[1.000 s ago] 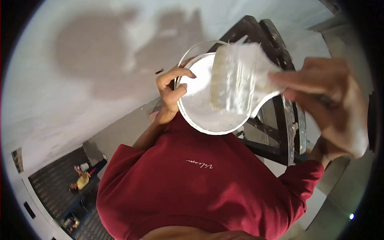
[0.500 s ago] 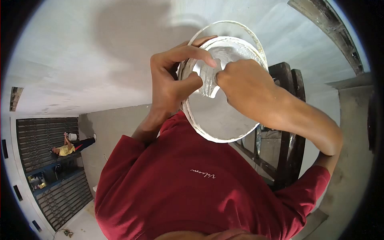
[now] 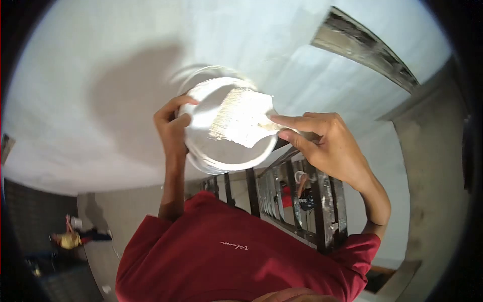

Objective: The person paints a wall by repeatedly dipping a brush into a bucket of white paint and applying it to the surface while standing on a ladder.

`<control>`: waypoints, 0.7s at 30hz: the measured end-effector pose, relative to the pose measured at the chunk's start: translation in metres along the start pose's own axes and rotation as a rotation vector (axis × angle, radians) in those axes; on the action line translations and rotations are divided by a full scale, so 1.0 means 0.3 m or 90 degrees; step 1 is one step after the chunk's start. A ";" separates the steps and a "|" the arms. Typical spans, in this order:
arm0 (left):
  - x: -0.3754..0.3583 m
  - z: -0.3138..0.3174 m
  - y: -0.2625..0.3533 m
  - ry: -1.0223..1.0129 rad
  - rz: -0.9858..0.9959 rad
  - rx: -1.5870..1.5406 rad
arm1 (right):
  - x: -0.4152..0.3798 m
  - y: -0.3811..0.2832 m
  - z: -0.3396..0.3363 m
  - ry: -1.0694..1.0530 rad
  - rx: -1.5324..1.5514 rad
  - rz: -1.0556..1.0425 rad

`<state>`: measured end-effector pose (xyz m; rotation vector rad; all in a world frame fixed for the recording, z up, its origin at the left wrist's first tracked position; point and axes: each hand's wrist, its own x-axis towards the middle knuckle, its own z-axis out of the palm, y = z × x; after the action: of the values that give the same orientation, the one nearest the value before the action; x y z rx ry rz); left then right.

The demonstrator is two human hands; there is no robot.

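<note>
A white bucket [image 3: 231,164] with a thin handle is in front of my chest, tipped so that its inside shows. My left hand [image 3: 173,121] is closed on its left rim, with fingers at the edge. In my right hand [image 3: 322,136] is the handle of a wide brush [image 3: 244,117], pinched between thumb and fingers. White material covers the brush, and its bristles point left over the bucket's opening. Glare washes out part of the brush and the bucket's inside.
Pale wall surface [image 3: 126,60] lies beyond the bucket, with a recessed opening [image 3: 365,48] at upper right. A dark ladder [image 3: 322,211] stands below my right arm. Through its rungs a person [image 3: 304,199] shows. Another person [image 3: 70,239] in yellow is at far left.
The bucket and my left hand have shifted left and down in view. My right hand has moved back from the bucket's inside, and the white-covered brush now shows. The view has turned.
</note>
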<state>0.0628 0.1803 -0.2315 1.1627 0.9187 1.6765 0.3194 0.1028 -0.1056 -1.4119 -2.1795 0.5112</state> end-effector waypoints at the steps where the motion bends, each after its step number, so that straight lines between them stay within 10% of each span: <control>1: 0.020 -0.005 -0.019 0.018 0.010 -0.028 | -0.012 0.014 -0.007 0.040 0.058 0.021; 12: 0.035 -0.066 -0.106 0.117 0.012 -0.008 | 0.326 0.482 -0.223 0.458 -0.246 -0.039; 21: -0.065 -0.201 -0.110 0.172 0.011 -0.031 | 0.386 0.701 -0.086 0.179 -0.221 0.150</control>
<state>0.0169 0.1680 -0.2850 0.9281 1.0274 1.8906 0.4490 0.2932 -0.1780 -1.8151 -1.9473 0.0012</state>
